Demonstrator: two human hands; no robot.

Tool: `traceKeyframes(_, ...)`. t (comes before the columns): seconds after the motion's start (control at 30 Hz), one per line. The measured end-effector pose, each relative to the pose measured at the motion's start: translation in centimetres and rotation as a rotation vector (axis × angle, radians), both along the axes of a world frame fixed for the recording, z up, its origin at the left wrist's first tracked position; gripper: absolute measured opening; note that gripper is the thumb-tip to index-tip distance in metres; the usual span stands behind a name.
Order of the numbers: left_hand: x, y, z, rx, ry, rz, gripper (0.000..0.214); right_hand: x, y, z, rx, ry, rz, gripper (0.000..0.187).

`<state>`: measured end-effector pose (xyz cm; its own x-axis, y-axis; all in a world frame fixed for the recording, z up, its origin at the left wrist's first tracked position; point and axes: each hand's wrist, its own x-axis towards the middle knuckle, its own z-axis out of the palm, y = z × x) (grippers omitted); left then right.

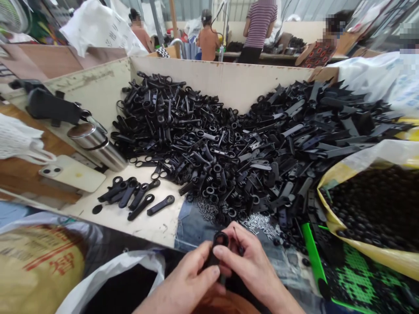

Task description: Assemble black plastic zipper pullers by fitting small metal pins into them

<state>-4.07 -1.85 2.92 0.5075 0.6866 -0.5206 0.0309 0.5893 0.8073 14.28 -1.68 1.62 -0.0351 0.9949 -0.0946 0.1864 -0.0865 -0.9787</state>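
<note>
My left hand (186, 281) and my right hand (250, 264) meet at the bottom centre, both pinched on one black plastic ring-ended part (218, 248). A thin dark pin (238, 240) sticks up between the fingers of my right hand. Just beyond my hands lies a scatter of small silver pins (258, 222). A large heap of the same black plastic parts (235, 144) fills the bench behind them. Several finished-looking black parts (137, 196) lie in a loose row to the left.
A steel flask (98, 146) and a white phone (70, 173) lie at the left. A yellow bag of small black rings (376, 205) sits right, beside a green crate (327, 266). A printed sack (39, 261) and an open white bag (127, 279) are near. Several people work behind the board wall (225, 80).
</note>
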Motion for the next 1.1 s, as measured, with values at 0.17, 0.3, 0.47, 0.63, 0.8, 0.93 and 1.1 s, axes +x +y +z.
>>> traceKeyframes(0.17, 1.3, -0.3, -0.3, 0.272, 0.207, 0.153, 0.025, -0.1, 0.1, -0.5, 0.119, -0.138, -0.013, 0.015)
traceKeyframes(0.3, 1.6, -0.9, -1.0, 0.358, 0.295, 0.271, 0.022, -1.5, 0.2, -1.3, 0.160, -0.151, -0.032, 0.018)
traceKeyframes(0.47, -1.6, -0.6, -1.7, 0.541, 0.429, 0.263, 0.017, -2.8, -0.1, -2.5, 0.171, -0.183, 0.057, 0.016)
traceKeyframes(0.63, -7.9, 3.2, -2.2, 1.075, 1.145, 0.457, 0.025, -1.5, 0.4, -2.7, 0.067, -0.291, 0.200, 0.054)
traceKeyframes(0.8, -9.1, 6.1, -4.5, 1.160, 1.642, 0.416, 0.049, -1.3, 3.4, -1.0, 0.221, -0.536, 0.187, 0.024)
traceKeyframes(0.93, -8.5, 6.4, -6.4, 1.327, 1.532, 0.306, 0.043, -3.4, 8.6, 0.9, 0.307, -0.955, 0.227, 0.024)
traceKeyframes(1.1, -9.2, 7.0, -6.9, 1.302, 1.464, 0.337, 0.040, -6.0, 14.7, 1.6, 0.252, -1.135, 0.215, 0.023)
